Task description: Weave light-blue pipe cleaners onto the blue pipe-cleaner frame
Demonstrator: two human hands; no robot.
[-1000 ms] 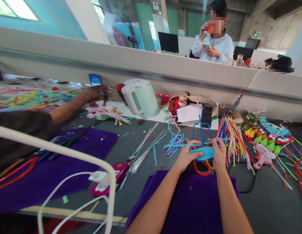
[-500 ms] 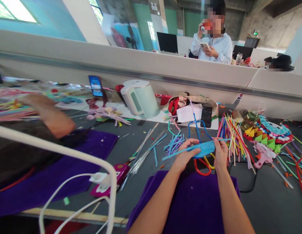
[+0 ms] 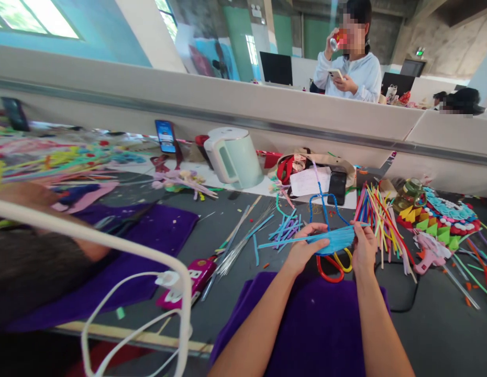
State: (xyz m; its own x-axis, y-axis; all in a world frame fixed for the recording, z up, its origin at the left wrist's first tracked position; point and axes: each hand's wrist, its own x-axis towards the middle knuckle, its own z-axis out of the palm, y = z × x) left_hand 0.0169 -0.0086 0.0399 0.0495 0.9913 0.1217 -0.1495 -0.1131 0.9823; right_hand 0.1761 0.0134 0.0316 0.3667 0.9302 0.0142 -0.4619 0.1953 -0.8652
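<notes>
Pinching light-blue strips (image 3: 340,240) between them, the left hand (image 3: 306,250) and right hand (image 3: 364,245) hold these nearer than the kettle (image 3: 245,159), to its right. Right of the kettle lies a paper sheet (image 3: 307,181) (its marks too small to read); left stands a lit phone (image 3: 165,137), screen text illegible.

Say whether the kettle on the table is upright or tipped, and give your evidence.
Upright: the kettle stands on its base, with its lid on top and its handle at the side.
</notes>
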